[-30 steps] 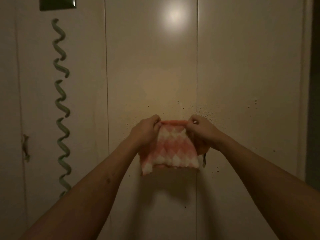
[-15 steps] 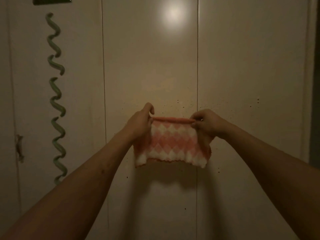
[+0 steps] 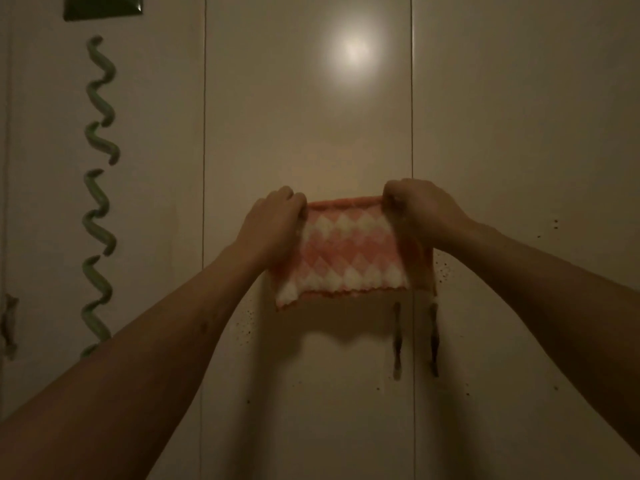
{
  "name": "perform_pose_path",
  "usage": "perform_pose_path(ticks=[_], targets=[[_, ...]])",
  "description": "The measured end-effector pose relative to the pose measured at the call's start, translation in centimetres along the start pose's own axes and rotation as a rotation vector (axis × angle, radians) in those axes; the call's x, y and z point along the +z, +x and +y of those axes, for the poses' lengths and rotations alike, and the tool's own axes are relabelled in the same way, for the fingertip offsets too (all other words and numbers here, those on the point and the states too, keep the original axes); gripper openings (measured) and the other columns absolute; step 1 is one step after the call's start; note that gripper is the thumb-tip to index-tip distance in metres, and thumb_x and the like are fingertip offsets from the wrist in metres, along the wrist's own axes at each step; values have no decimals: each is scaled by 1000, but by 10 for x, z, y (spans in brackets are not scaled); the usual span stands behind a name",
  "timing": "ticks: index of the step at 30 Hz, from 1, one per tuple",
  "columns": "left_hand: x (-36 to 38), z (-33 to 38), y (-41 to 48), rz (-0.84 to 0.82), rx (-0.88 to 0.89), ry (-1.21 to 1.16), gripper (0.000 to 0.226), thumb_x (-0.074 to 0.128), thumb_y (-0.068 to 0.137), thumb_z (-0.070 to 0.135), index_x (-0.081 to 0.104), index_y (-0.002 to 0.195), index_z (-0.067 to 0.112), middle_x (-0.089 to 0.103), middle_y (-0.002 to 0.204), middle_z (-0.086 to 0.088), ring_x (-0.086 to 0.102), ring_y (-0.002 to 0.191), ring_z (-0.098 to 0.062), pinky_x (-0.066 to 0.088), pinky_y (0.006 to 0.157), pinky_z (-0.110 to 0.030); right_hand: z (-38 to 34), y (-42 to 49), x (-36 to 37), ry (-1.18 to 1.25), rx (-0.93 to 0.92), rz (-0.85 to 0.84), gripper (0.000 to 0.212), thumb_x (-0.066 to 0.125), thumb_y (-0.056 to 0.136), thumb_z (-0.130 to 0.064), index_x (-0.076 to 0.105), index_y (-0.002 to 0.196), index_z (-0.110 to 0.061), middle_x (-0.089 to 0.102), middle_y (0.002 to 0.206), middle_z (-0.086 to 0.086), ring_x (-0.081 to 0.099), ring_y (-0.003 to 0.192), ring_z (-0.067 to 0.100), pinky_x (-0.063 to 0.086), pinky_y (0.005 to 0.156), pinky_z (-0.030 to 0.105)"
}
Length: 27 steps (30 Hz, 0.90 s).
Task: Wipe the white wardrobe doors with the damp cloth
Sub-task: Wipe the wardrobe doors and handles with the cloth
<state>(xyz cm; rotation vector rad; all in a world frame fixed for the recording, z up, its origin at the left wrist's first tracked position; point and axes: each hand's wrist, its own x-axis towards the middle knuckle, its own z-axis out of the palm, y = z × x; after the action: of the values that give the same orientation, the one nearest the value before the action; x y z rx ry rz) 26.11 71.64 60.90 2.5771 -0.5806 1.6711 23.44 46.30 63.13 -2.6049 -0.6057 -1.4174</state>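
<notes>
**A:** What is on the far left?

**B:** A small handle [image 3: 8, 323] sits at the left edge of the left door [image 3: 156, 237]. A green wavy strip [image 3: 99, 195] runs down that door from below a dark green plate [image 3: 103, 6] at its top edge.

**A:** And the hands?

**B:** The left hand [image 3: 273, 223] clutches the top left corner of the cloth [image 3: 349, 251], with its fingers curled over the edge. The right hand [image 3: 422, 209] grasps the top right corner the same way. The cloth has pink and white diamonds. It is stretched flat between the hands in front of the middle door [image 3: 304, 98]. Its right side crosses the seam [image 3: 412, 133] onto the right door [image 3: 519, 116].

**A:** Is the cloth against the doors?

**B:** I cannot tell. It throws a shadow [image 3: 346, 323] on the middle door just beneath it.

**A:** Anything else?

**B:** A bright reflection [image 3: 351, 51] shows high on the middle door. Dark specks [image 3: 441, 271] are scattered around the cloth, thickest just right of the seam. Two dark narrow strips [image 3: 433, 337] hang below the cloth's lower right corner, one on each side of the seam. I cannot tell which is a loop and which is its shadow.
</notes>
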Motion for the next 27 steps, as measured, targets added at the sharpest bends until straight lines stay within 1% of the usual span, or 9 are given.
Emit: perform_pose_path(ticks=[2,7,11,16,18,20,22,25,27], targets=[[5,-3,10,20,-4,14,9,45,90,16,53,94,16,51,98,-5,47,87,-26,42,76,-38,6,13,5,-22,-21,18,10,56,91,-13,60,100,-15,57,95,7,54,86,28,45,71,36],[20,-18,43,84,18,78,10,44,87,20,51,93,15,52,98,-7,46,90,-27,37,78,-39,15,49,19,-160,-58,66,17,53,95,-18,58,110,-11,54,104,11,51,91,27,49,79,42],[22,-29,68,151,45,185,18,43,88,25,52,96,12,50,101,-11,45,89,-29,39,76,-41,18,71,22,-284,-87,146,29,64,88,-18,56,114,-10,51,108,12,49,95,29,45,76,38],[17,-38,87,180,48,306,21,51,85,10,55,104,2,47,115,-18,45,98,-36,41,80,-45,13,88,29,-450,-113,223,41,75,81,-23,56,113,-7,49,109,14,48,92,30,40,68,36],[18,-40,88,166,67,354,23,51,84,6,56,106,-1,47,116,-20,44,99,-38,39,80,-44,9,88,34,-517,-122,225,46,75,81,-28,56,118,-7,48,113,15,48,96,30,42,74,38],[22,-42,87,208,74,415,22,53,84,10,59,104,2,49,114,-18,45,99,-37,40,79,-44,5,87,38,-602,-138,278,43,70,86,-33,58,120,-10,47,119,14,46,105,31,40,86,42],[26,-40,85,242,73,467,17,56,83,12,61,97,3,50,108,-17,46,96,-36,39,76,-43,-1,83,41,-699,-168,326,35,64,89,-35,61,114,-12,47,120,11,43,109,30,36,92,43],[32,-28,80,219,12,408,9,62,78,6,58,85,2,50,99,-16,49,85,-35,41,63,-42,-9,85,49,-728,-199,230,26,57,93,-23,61,112,-5,51,116,11,45,106,28,38,88,39],[36,-22,77,183,-46,337,19,67,73,9,56,89,4,49,100,-16,50,85,-34,43,62,-42,-14,85,53,-609,-74,193,30,55,96,-21,58,120,-3,54,117,14,50,104,28,42,84,37]])
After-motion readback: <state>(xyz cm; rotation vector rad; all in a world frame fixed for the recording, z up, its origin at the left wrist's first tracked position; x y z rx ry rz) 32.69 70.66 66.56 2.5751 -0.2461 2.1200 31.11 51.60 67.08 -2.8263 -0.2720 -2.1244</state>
